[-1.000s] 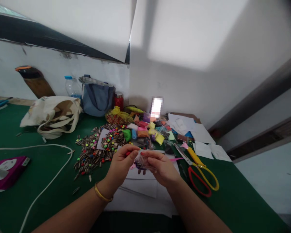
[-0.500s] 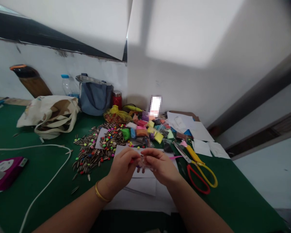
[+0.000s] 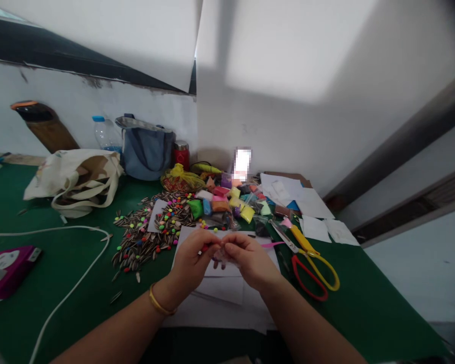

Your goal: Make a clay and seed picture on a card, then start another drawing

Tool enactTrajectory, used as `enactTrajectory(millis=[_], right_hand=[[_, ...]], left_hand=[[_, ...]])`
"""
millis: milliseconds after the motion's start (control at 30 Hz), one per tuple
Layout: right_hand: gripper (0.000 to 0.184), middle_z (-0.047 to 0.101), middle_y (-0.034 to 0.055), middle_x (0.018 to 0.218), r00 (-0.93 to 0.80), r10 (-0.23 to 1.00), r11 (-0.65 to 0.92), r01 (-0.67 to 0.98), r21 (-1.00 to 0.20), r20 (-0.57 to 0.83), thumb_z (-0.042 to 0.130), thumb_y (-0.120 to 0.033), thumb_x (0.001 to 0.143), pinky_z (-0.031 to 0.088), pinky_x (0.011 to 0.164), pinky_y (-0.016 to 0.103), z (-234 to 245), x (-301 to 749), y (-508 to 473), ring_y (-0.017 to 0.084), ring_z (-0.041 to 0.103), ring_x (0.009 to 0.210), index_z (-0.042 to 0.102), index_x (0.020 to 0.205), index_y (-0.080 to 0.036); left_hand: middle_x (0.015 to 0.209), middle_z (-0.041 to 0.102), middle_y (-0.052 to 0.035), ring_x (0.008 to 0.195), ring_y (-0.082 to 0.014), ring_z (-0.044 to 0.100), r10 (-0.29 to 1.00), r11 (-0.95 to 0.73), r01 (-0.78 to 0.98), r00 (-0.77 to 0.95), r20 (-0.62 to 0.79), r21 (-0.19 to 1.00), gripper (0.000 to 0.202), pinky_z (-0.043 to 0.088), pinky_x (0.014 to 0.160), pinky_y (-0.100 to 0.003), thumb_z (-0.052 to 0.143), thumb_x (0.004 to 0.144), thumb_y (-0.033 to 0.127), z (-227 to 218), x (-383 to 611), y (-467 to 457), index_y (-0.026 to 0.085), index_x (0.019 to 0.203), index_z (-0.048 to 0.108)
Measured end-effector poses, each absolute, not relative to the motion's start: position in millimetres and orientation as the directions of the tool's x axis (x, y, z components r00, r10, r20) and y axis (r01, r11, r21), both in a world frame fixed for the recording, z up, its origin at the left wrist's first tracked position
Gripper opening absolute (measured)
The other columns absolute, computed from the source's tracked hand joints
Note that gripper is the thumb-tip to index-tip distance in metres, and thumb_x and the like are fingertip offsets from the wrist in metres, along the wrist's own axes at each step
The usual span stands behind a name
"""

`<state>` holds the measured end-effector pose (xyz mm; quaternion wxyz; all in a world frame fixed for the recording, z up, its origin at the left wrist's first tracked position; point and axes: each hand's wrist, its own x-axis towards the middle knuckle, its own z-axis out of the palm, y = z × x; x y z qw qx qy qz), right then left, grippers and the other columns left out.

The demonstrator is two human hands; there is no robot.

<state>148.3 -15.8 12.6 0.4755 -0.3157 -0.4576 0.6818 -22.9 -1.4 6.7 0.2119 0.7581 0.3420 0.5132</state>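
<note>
A small clear bag (image 3: 223, 253) is pinched between left hand (image 3: 191, 260) and right hand (image 3: 250, 260); if torn carelessly, contents could be scattered among the seeds (image 3: 144, 237).

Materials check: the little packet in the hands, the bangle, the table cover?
Small packet, pinched between left hand and right hand: likely thin clear plastic film, see-through and crinkled. Bangle on the left wrist: looks like polished gold-toned metal, given its shine. Table cover: matte green, no glare; felt or cloth seems likely, but the weave is too fine to tell.
</note>
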Motion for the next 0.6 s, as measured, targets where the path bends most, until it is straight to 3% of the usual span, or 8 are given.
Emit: enactTrajectory(millis=[233, 367, 433, 500, 600], right_hand=[[0.020, 0.058, 0.0008, 0.067, -0.388, 0.916, -0.304, -0.507, -0.807, -0.101, 0.073, -0.030, 0.079, 0.034, 0.056, 0.025, 19.6, 146.0, -18.1, 0.010, 0.046, 0.059, 0.073, 0.091, -0.014], [0.021, 0.059, 0.0016, 0.073, -0.449, 0.884, -0.385, -0.546, -0.744, -0.128, 0.073, -0.031, 0.080, 0.036, 0.056, 0.023, 20.9, 145.6, -19.2, 0.010, 0.047, 0.061, 0.072, 0.093, -0.015], [0.021, 0.059, 0.0011, 0.075, -0.425, 0.895, -0.374, -0.551, -0.745, -0.135, 0.073, -0.032, 0.080, 0.039, 0.057, 0.023, 19.7, 145.9, -17.7, 0.010, 0.049, 0.062, 0.070, 0.096, -0.018], [0.020, 0.058, -0.0001, 0.072, -0.358, 0.925, -0.320, -0.544, -0.775, -0.131, 0.073, -0.032, 0.080, 0.039, 0.055, 0.023, 17.5, 147.7, -14.5, 0.010, 0.048, 0.060, 0.070, 0.095, -0.020], [0.016, 0.057, -0.0007, 0.072, -0.215, 0.973, -0.183, -0.497, -0.848, -0.083, 0.070, -0.031, 0.080, 0.039, 0.056, 0.023, 13.2, 154.9, -7.7, 0.011, 0.048, 0.061, 0.070, 0.092, -0.020]], left_hand=[[0.095, 0.068, -0.0058, 0.085, -0.0157, 0.063, 0.578, -0.809, 0.364, 0.357, 0.734, 0.461, 0.028, 0.052, 0.076, -0.028, 0.055, 0.091, 0.012, 6.8, -29.1, -1.5, 0.022, 0.115, 0.063], [0.089, 0.068, -0.0057, 0.079, -0.0156, 0.062, 0.542, -0.829, 0.379, 0.366, 0.756, 0.411, 0.026, 0.050, 0.072, -0.027, 0.056, 0.089, 0.013, 9.5, -33.5, -2.7, 0.023, 0.111, 0.066], [0.085, 0.066, -0.0054, 0.078, -0.0161, 0.060, 0.602, -0.790, 0.356, 0.295, 0.742, 0.499, 0.015, 0.049, 0.073, -0.028, 0.057, 0.088, 0.016, 10.3, -32.0, -4.1, 0.021, 0.099, 0.066], [0.076, 0.061, -0.0027, 0.069, -0.0140, 0.056, 0.735, -0.674, 0.270, 0.159, 0.659, 0.688, 0.007, 0.048, 0.065, -0.027, 0.056, 0.091, 0.023, 11.2, -27.2, -5.3, 0.020, 0.088, 0.061], [0.063, 0.049, 0.0042, 0.049, -0.0088, 0.042, 0.933, -0.356, -0.064, 0.020, 0.358, 0.932, 0.021, 0.036, 0.047, -0.021, 0.048, 0.096, 0.034, 14.9, -17.7, -4.7, 0.021, 0.079, 0.050]])
